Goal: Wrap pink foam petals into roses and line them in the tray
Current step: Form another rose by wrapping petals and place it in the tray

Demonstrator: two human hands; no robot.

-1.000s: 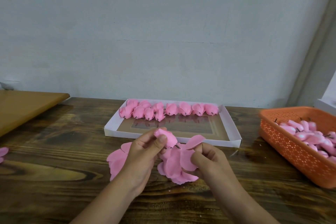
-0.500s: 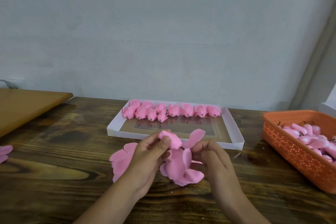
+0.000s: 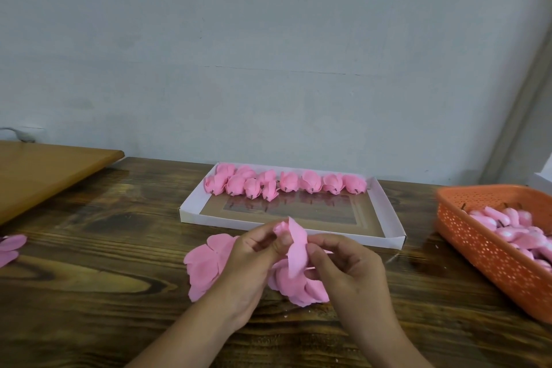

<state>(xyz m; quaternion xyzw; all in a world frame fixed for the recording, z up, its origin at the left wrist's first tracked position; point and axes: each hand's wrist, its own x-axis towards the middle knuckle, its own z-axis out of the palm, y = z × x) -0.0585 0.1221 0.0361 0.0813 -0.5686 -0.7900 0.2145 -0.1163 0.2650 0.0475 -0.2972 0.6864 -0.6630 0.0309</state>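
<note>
1. Two hands meet low in the middle of the view, above the dark wooden surface (image 3: 89,293), both on one half-made rose (image 3: 294,243).
2. Left hand (image 3: 254,263): fingers curled, thumb and fingertips pinching the rolled pink bud at the top of the rose.
3. Right hand (image 3: 349,266): fingers curled, pinching a long pink petal against the bud; the petal stands nearly upright between the two hands.
4. Rose look: soft matte pink foam, loose petals hanging below the hands and spreading out toward the surface.
5. More flat petals (image 3: 206,266) lie on the surface just left of the left hand, partly under it.
6. White tray (image 3: 388,218) sits behind the hands; a row of finished roses (image 3: 283,185) runs along its far side, touching one another, with a few bunched up at the left end.
7. Orange basket (image 3: 484,251) at the right edge holds pink foam pieces.
8. Stray pink petals (image 3: 10,248) at the left edge.
9. No readable writing or labels anywhere.
</note>
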